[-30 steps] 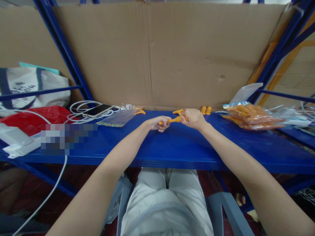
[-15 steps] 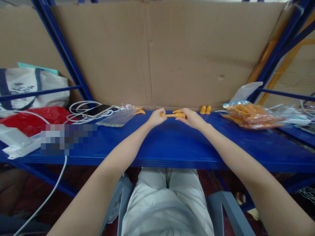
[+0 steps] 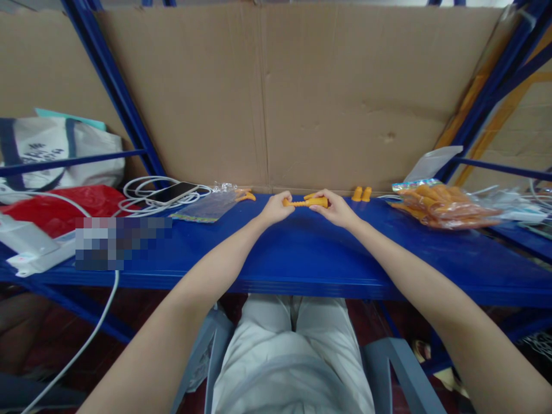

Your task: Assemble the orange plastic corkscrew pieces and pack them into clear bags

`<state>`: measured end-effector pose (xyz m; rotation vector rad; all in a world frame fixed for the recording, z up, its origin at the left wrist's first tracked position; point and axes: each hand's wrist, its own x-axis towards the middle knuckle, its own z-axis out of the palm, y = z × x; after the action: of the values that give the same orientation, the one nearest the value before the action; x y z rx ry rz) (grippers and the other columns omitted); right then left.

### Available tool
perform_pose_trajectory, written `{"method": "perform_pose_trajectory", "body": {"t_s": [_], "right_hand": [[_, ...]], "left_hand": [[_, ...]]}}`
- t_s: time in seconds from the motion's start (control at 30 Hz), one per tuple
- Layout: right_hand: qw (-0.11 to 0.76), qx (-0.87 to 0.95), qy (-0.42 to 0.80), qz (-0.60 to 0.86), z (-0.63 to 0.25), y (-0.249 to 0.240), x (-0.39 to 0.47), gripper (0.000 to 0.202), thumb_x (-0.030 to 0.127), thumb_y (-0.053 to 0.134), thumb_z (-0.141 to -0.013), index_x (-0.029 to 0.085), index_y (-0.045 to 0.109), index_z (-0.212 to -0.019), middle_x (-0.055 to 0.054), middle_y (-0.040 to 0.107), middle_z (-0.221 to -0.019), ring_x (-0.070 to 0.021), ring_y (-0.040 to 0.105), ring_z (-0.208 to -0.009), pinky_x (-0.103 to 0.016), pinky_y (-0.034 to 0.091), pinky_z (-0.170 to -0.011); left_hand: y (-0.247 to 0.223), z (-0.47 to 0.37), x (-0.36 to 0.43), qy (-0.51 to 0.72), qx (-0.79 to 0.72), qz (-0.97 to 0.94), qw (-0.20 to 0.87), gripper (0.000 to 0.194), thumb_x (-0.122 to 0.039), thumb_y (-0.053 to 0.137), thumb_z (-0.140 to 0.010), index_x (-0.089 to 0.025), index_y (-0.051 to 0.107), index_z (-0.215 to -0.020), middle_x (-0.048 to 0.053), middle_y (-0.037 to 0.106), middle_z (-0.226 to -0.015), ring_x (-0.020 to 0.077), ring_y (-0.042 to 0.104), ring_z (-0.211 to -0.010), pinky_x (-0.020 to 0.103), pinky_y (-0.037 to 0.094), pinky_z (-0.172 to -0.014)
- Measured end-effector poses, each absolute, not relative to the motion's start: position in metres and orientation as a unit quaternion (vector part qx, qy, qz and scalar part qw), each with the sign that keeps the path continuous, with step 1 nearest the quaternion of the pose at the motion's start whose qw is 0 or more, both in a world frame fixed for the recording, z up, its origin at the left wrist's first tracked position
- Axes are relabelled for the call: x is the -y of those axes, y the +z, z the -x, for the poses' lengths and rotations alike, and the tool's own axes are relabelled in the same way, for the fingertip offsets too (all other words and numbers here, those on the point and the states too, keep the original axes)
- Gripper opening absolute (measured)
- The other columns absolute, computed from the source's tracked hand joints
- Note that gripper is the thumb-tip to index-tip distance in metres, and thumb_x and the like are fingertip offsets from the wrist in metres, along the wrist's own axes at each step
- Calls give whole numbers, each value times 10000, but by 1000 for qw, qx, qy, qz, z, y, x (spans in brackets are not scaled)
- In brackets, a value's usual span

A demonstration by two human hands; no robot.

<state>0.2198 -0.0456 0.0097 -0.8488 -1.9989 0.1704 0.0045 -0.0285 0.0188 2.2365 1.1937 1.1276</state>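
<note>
My left hand [image 3: 275, 209] is closed around the left end of an orange plastic threaded rod [image 3: 299, 203]. In my right hand [image 3: 338, 210], thumb and fingers pinch a wider orange plastic piece [image 3: 318, 202] at the rod's right end. The two parts lie in one line just above the blue shelf [image 3: 302, 247], touching or joined; I cannot tell how far one sits inside the other. Right of my hands, two small orange caps [image 3: 357, 194] stand near the cardboard. Orange curved pieces [image 3: 245, 195] lie to the left of my hands.
A clear plastic bag [image 3: 207, 208] lies left, near a phone [image 3: 176, 193] and coiled white cable [image 3: 133, 190]. Farther left are a red bag [image 3: 95, 201] and a power strip [image 3: 43, 253]. A bag of orange parts [image 3: 444, 204] sits right. Cardboard [image 3: 319, 103] closes the back.
The wider orange piece has turned a little in my right hand, and its rounded side now shows. Both hands stay almost in place, and the view has shifted slightly.
</note>
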Motion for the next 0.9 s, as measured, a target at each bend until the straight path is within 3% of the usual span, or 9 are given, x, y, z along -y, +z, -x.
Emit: {"method": "perform_pose_trajectory", "body": {"t_s": [0.17, 0.47, 0.9], "right_hand": [[459, 815, 80, 345, -220, 5, 45, 508, 687, 613, -800, 193, 584, -913, -84, 684, -898, -205, 603, -763, -326, 464, -683], [477, 799, 98, 353, -218, 6, 51, 518, 701, 624, -793, 199, 586, -914, -78, 699, -906, -204, 613, -768, -333, 478, -695], [495, 777, 180, 344, -216, 6, 52, 583, 759, 663, -700, 197, 611, -845, -70, 683, -838, -184, 596, -716, -322, 486, -636]], "left_hand": [[21, -3, 31, 400, -424, -802, 126, 138, -181, 536, -615, -217, 407, -646, -69, 397, -555, 125, 397, -589, 256, 306, -593], [17, -6, 32, 412, -406, -798, 169, 139, -197, 507, -614, -221, 375, -651, -69, 377, -578, 122, 394, -606, 252, 308, -602], [20, -11, 43, 416, -421, -797, 123, 150, -179, 508, -622, -228, 375, -671, -59, 387, -578, 132, 390, -596, 265, 284, -608]]}}
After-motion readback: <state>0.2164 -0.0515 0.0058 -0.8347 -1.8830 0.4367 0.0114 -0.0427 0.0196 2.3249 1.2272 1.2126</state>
